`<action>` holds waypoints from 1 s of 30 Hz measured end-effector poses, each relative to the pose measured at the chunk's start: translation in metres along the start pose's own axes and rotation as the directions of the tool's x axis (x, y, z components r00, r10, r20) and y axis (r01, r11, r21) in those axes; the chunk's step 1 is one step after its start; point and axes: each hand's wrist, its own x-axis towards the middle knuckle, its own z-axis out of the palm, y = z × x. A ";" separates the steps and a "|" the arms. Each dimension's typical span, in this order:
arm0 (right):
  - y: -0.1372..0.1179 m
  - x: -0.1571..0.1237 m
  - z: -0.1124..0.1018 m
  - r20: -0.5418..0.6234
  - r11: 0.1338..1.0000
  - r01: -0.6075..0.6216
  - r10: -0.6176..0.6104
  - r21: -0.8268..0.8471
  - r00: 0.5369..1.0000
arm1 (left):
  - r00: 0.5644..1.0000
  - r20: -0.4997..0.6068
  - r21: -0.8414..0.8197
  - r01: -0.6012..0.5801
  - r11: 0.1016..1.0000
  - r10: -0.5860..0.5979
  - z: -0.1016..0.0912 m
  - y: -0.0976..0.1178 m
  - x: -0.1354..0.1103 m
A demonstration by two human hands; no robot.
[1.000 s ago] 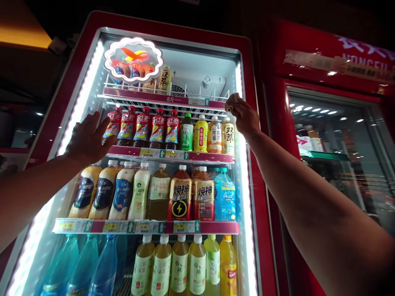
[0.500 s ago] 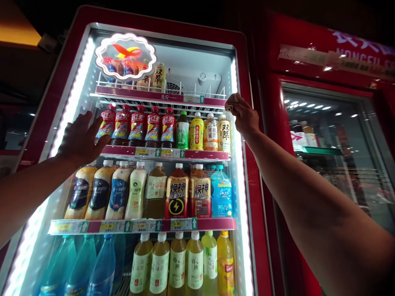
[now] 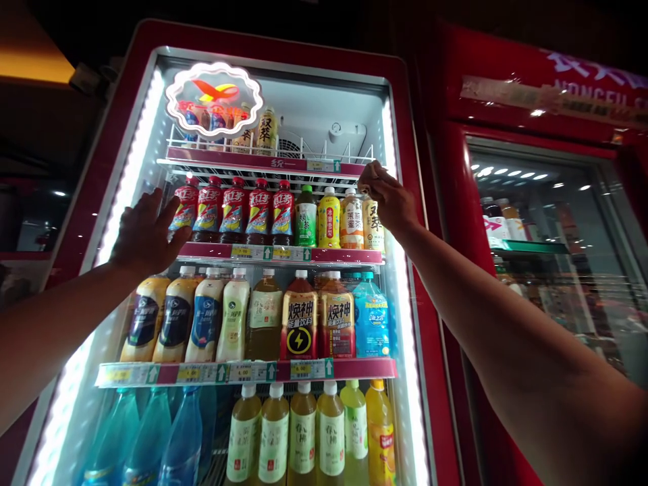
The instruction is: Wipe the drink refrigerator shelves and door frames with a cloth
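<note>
A lit drinks fridge with a red frame [image 3: 420, 270] stands in front of me, its glass door between my hands and the bottles. My right hand [image 3: 392, 196] is closed around a bunched brownish cloth [image 3: 371, 177], held against the glass at the upper right, over a row of small bottles. Partly behind its fingers is a cream-coloured bottle [image 3: 373, 233]. On the left, my left hand [image 3: 146, 233] has its fingers spread, at or close to the glass beside the red-labelled bottles [image 3: 233, 209]. Whether its palm touches the door I cannot tell.
A glowing scalloped sign [image 3: 215, 100] sits at the door's upper left. Several shelves hold bottles, including dark-red energy drinks [image 3: 300, 324] and teal bottles [image 3: 142, 439]. To the right stands a second red fridge [image 3: 450, 175] with a glass front.
My right hand with the cloth has moved a little left across the glass, now covering part of the cream-coloured bottle. My view has shifted slightly; the left hand stays spread near the same spot.
</note>
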 end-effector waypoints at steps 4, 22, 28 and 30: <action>-0.012 0.000 0.008 -0.035 0.999 -0.038 0.038 -0.015 0.999 | 1.000 -0.011 0.013 0.018 1.000 -0.018 0.002 -0.001 0.000; -0.039 0.007 0.027 -0.044 0.999 -0.011 0.010 -0.035 0.999 | 1.000 -0.018 0.008 0.006 1.000 -0.005 0.001 -0.002 0.000; -0.043 0.012 0.034 -0.089 0.999 -0.033 0.030 -0.033 0.996 | 1.000 0.002 0.009 0.022 1.000 -0.022 -0.004 0.002 0.001; -0.042 0.013 0.032 -0.056 0.999 -0.029 0.026 -0.045 0.998 | 1.000 0.009 0.015 0.028 1.000 -0.028 -0.004 0.002 0.001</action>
